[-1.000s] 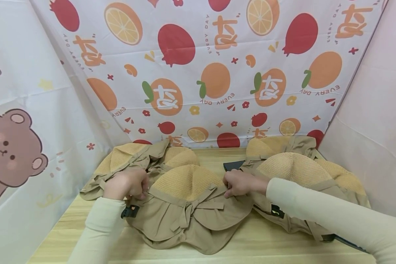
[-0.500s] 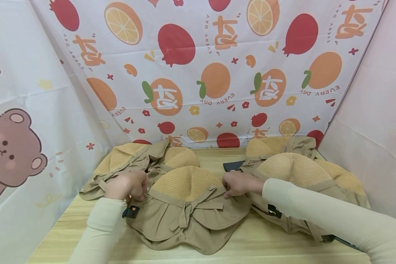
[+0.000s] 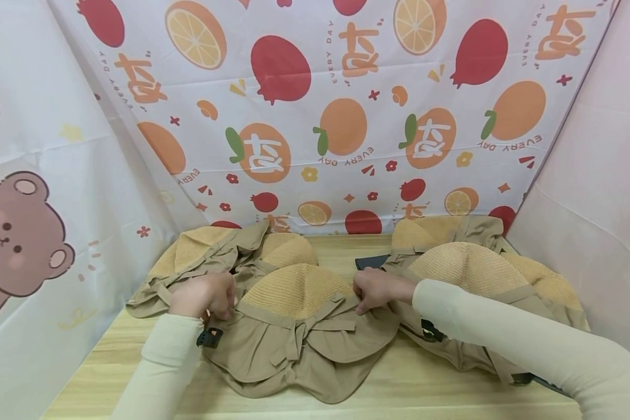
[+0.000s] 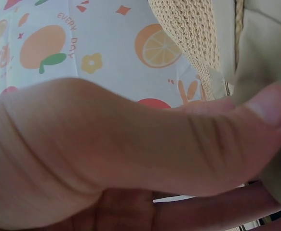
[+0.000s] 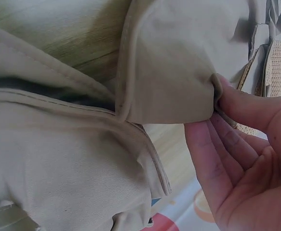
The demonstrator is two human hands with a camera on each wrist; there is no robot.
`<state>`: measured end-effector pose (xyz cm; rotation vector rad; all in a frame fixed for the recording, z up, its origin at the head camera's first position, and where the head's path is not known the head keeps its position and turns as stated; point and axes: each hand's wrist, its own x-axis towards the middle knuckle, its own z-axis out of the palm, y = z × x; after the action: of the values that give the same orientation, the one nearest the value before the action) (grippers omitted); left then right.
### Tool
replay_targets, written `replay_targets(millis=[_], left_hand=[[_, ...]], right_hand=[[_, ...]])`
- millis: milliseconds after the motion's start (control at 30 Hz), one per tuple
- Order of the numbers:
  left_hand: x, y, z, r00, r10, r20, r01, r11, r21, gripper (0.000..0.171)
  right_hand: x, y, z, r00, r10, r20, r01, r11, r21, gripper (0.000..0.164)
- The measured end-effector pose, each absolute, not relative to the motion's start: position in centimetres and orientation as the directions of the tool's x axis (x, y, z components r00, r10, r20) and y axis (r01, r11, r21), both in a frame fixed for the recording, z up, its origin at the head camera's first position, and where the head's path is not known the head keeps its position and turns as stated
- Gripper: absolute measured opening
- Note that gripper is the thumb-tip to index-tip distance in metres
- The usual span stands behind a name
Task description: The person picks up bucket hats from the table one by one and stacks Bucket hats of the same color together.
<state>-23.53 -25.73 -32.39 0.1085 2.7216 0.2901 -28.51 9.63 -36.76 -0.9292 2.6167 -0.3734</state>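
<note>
A sun hat with a straw crown and a khaki cloth brim [image 3: 336, 345] lies in the middle of the table, a cloth bow tied at its front. My left hand [image 3: 203, 296] pinches the brim at the left side; in the left wrist view the thumb [image 4: 193, 144] presses on the cloth and the fingertips are partly hidden. On the opposite side my right hand [image 3: 382, 287] holds the brim. In the right wrist view, a fold of the brim [image 5: 179, 72] is caught between thumb and fingers of that hand [image 5: 246, 154].
Similar sun hats [image 3: 191, 254] lie at the back left. More hats [image 3: 462, 271] are heaped at the right, partly under my right forearm. A dark flat object [image 3: 370, 262] shows beside that heap. Printed cloth [image 3: 341, 175] hangs behind the wooden table [image 3: 110, 373].
Hardly anything differs. My right forearm has shifted slightly to the left, and both hands keep their hold on the brim of the middle hat.
</note>
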Motion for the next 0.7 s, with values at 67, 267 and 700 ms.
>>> replay_targets(millis=[67, 267, 700], left_hand=[[-23.69, -25.86, -32.37, -0.917, 0.116, -0.382, 0.036, 0.977, 0.21, 0.018], [-24.04, -26.19, -32.33, -0.914, 0.091, -0.394, 0.014, 0.981, 0.193, 0.016], [-24.22, -26.27, -32.79, -0.913, 0.067, -0.402, 0.001, 0.987, 0.163, 0.024]], right_hand=[[-28.51, 9.53, -36.74, -0.731, -0.642, -0.23, -0.55, 0.754, -0.359, 0.032], [-28.47, 9.12, -36.57, -0.734, -0.637, -0.235, -0.532, 0.755, -0.384, 0.033], [-28.73, 8.69, -36.81, -0.742, -0.6, -0.298, -0.476, 0.785, -0.396, 0.027]])
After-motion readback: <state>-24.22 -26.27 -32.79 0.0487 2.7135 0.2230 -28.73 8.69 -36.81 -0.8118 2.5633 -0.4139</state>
